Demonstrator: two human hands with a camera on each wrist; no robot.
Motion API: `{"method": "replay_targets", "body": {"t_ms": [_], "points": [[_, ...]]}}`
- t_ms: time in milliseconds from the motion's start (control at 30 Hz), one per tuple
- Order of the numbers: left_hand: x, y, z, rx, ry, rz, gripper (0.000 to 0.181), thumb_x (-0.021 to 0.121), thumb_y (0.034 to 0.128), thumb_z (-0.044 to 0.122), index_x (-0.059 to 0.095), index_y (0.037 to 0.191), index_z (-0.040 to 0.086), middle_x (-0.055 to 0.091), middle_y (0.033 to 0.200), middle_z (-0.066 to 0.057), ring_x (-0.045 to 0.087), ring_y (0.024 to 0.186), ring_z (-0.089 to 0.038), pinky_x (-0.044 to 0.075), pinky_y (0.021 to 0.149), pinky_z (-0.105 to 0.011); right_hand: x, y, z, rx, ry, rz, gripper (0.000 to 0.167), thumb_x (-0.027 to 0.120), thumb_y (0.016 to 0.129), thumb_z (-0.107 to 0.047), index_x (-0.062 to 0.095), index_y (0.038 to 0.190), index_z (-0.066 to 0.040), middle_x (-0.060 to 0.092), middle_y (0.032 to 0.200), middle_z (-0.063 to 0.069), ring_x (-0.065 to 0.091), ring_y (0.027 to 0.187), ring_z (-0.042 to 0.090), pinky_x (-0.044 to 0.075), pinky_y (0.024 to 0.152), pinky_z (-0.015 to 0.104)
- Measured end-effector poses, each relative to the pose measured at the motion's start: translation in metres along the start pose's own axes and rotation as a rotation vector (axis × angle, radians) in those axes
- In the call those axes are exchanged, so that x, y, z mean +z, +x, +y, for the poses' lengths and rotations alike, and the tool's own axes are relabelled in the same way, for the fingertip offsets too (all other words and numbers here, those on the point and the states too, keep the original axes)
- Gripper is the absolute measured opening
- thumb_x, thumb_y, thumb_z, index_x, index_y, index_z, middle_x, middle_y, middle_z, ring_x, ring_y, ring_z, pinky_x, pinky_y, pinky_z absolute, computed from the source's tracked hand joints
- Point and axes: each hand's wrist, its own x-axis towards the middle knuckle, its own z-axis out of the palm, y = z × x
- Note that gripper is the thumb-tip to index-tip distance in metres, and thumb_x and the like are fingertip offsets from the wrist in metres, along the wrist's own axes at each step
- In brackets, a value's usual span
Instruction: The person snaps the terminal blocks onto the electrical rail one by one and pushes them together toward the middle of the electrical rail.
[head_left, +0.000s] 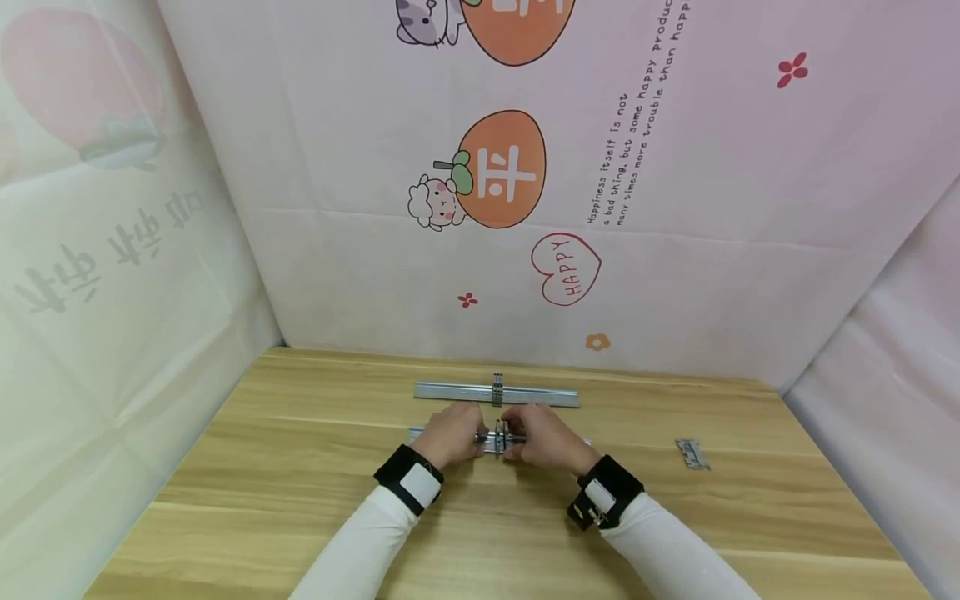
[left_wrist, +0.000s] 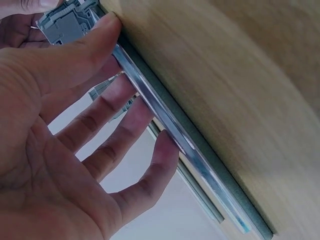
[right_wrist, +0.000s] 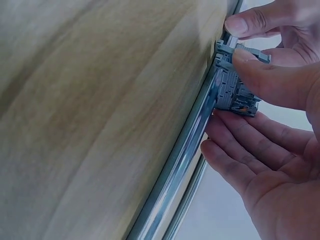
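Observation:
A silvery slotted metal mounting rail (DIN rail) lies across the table before me. My left hand grips it left of its middle, the thumb on the near edge and fingertips along the far one. Grey terminal blocks stand upright on the rail between the hands. My right hand pinches the nearest block, its thumb on one end and fingers beneath the other. In the right wrist view, the left fingertips touch the rail just past the blocks. Whether the pinched block is fully seated cannot be told.
Behind the hands, a second rail lies parallel and carries several terminal blocks. One loose grey terminal block lies flat to the right on the wooden table. A printed cloth hangs at the back edge.

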Motion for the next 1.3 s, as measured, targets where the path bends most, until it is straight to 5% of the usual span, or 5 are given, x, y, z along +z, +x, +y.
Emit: {"method": "replay_targets", "body": {"t_ms": [1300], "points": [[-0.0032, -0.0012, 0.0007, 0.007, -0.003, -0.015, 0.014, 0.087, 0.0804, 0.015, 0.08, 0.092, 0.01, 0.067, 0.098, -0.002, 0.062, 0.087, -0.018, 0.057, 0.07, -0.037, 0.0092, -0.0009, -0.0044, 0.016, 0.005, 0.061, 0.05, 0.088, 0.077, -0.003, 0.066, 0.121, 0.008, 0.071, 0.112, 0.017, 0.069, 0.103, 0.028, 0.056, 0.089, 0.043]]}}
